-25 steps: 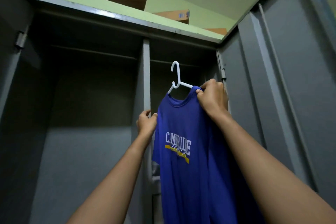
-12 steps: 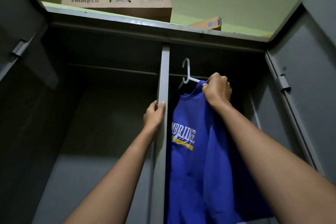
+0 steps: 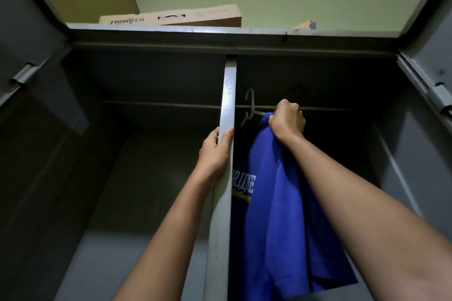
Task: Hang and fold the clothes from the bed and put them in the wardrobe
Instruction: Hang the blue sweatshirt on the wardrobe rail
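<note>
Overhead, right hand (image 3: 287,121) on shirt (image 3: 276,203); left hand (image 3: 214,151) on divider (image 3: 227,85)

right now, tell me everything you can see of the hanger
The hanger is pale, thin and plastic-looking, dim in shade. Only its hook, neck and the stubs of both arms show; the rest is inside the blue shirt draped on it. It stands roughly upright just right of the divider, its hook crossing the rail; whether it rests on the rail I cannot tell. The right hand grips the shirt's shoulder over one arm.
</note>
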`<state>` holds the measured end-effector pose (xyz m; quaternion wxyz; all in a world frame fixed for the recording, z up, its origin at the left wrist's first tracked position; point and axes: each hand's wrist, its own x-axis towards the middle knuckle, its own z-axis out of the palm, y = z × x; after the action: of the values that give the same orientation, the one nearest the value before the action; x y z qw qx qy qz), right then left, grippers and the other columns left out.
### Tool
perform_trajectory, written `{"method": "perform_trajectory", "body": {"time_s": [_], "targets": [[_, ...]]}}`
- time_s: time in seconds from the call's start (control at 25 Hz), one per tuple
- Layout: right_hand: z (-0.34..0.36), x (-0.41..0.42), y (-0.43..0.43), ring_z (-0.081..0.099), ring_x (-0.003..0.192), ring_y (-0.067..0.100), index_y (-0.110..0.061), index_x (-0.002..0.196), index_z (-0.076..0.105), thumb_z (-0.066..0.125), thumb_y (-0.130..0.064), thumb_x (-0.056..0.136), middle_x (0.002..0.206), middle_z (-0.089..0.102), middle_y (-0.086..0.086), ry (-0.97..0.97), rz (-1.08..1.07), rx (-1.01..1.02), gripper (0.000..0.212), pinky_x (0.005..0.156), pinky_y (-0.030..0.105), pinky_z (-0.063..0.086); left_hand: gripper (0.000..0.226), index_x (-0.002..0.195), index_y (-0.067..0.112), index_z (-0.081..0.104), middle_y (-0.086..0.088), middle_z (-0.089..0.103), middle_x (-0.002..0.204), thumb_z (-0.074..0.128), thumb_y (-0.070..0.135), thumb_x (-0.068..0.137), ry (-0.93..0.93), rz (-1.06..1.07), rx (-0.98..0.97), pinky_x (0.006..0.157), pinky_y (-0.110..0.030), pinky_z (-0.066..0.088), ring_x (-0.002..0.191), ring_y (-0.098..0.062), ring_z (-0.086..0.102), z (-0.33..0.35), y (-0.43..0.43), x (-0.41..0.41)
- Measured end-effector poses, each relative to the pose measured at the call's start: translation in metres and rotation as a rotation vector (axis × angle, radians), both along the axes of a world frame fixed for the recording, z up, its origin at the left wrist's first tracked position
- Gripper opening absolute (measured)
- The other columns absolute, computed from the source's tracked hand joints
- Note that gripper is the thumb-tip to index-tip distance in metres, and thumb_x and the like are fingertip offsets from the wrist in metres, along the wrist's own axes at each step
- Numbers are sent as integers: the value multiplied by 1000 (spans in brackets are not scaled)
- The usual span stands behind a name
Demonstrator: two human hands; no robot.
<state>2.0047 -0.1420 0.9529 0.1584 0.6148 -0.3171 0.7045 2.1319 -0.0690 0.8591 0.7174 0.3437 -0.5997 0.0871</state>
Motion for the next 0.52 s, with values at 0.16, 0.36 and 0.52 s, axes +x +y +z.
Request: {"method": "perform_trajectory", "body": {"time_s": [0.16, 0.36, 0.52], "targets": [[1, 10, 5, 57, 107, 29, -5, 115, 54, 44, -7, 95, 115, 58, 15, 92, -44, 53, 22, 75, 36, 44, 29, 117, 28, 50, -5, 62, 107, 44, 45, 95, 10, -6, -11, 86, -44, 54, 96, -22, 63, -2, 2, -2], [7, 8, 20, 56, 93, 20, -7, 110, 57, 59, -14, 89, 102, 56, 5, -7, 194, 89, 22, 68, 31, 42, 30, 115, 26, 52, -3, 62, 111, 45, 47, 94, 19, 22, -14, 91, -45, 51, 100, -21, 62, 1, 0, -1], [-1, 24, 18, 59, 100, 21, -4, 95, 67, 66, -19, 79, 102, 64, 8, -218, 643, 101, 22, 70, 26, 41, 58, 136, 19, 46, -5, 57, 125, 45, 55, 90, 75, 21, 32, 98, -44, 47, 109, -21, 57, 1, -4, 0]]}}
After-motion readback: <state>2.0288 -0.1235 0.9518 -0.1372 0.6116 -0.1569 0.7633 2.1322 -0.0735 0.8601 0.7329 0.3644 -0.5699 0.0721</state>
